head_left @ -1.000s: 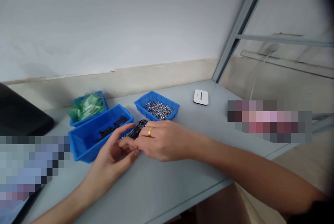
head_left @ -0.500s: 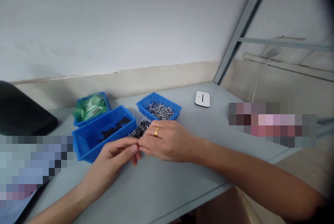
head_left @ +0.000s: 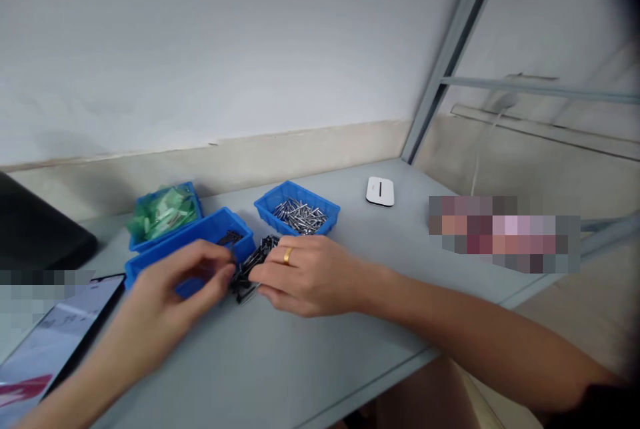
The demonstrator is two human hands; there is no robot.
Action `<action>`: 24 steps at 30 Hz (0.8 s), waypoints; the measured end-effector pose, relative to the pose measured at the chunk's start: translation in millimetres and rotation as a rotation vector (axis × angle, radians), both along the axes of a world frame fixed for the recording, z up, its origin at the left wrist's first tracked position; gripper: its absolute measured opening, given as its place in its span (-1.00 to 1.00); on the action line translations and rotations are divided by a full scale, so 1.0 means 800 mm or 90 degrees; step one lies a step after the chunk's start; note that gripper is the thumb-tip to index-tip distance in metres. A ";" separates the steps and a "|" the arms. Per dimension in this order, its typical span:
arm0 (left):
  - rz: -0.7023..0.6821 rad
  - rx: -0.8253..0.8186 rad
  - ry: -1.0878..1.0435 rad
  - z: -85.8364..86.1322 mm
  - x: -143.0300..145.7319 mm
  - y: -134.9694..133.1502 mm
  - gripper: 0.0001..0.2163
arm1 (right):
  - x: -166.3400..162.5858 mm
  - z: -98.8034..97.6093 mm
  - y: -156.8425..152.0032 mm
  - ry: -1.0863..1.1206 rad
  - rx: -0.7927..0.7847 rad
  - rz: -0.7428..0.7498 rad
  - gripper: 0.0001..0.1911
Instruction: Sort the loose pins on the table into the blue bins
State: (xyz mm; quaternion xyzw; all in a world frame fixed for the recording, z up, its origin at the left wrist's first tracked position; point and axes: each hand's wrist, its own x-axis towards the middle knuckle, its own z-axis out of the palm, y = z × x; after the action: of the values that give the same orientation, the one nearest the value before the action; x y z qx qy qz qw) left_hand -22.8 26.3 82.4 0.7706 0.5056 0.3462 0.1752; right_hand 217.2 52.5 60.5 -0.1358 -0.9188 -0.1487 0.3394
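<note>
My left hand (head_left: 185,282) is over the front of the long blue bin (head_left: 137,270), its thumb and forefinger brought together; anything between them is too small or blurred to name. Inside that bin lie dark screw-like pieces (head_left: 231,237). On the table, a loose pile of black and silver screw-like pieces (head_left: 257,255) lies between my hands. My right hand (head_left: 313,275), with a gold ring, has its fingers curled down at the pile's right side. A thin silver piece (head_left: 250,293) shows by its fingertips; whether they grip it is hidden.
Behind stand a blue bin of silver pins (head_left: 303,215) and another with green plastic bags (head_left: 167,212). A small white device (head_left: 381,191) sits farther right. At left are a tablet-like screen (head_left: 75,325) and a dark object (head_left: 43,229). A metal frame post (head_left: 453,49) rises at right.
The two hands were together at the fingertips. My left hand has moved left and up to the long bin, while my right hand stays by the pile. The view has shifted slightly.
</note>
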 end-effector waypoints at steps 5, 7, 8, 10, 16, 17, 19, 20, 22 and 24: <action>0.186 0.139 0.508 0.014 -0.061 0.034 -0.68 | -0.003 -0.011 -0.006 -0.197 -0.132 -0.037 -0.78; 0.171 0.148 0.560 0.010 -0.068 0.037 -0.65 | -0.006 -0.015 -0.008 -0.244 -0.171 -0.025 -0.79; 0.139 0.187 0.540 0.006 -0.065 0.035 -0.65 | -0.007 -0.017 -0.009 -0.256 -0.183 -0.021 -0.79; 0.008 0.295 0.438 -0.005 -0.049 0.024 -0.72 | -0.009 -0.021 -0.009 -0.264 -0.200 -0.019 -0.80; -0.307 0.490 0.426 -0.042 0.007 -0.007 -0.64 | -0.006 -0.027 -0.005 -0.244 -0.207 -0.041 -0.80; -0.306 0.491 0.423 -0.045 0.009 -0.008 -0.63 | -0.005 -0.027 -0.004 -0.245 -0.205 -0.042 -0.81; -0.297 0.461 0.414 -0.049 0.009 -0.006 -0.64 | -0.003 -0.027 -0.002 -0.247 -0.205 -0.049 -0.83; -0.292 0.446 0.409 -0.051 0.007 -0.005 -0.66 | -0.003 -0.028 -0.001 -0.247 -0.207 -0.055 -0.83; -0.281 0.420 0.399 -0.054 0.002 -0.003 -0.70 | -0.003 -0.029 0.000 -0.245 -0.209 -0.058 -0.83; -0.275 0.386 0.390 -0.057 -0.002 -0.003 -0.72 | -0.002 -0.029 0.001 -0.242 -0.207 -0.054 -0.83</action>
State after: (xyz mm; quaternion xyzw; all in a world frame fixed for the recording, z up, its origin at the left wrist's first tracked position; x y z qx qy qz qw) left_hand -24.3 23.6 37.1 0.9409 0.2382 0.1908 -0.1466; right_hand 215.2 53.5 36.9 -0.1968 -0.9714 -0.0361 0.1275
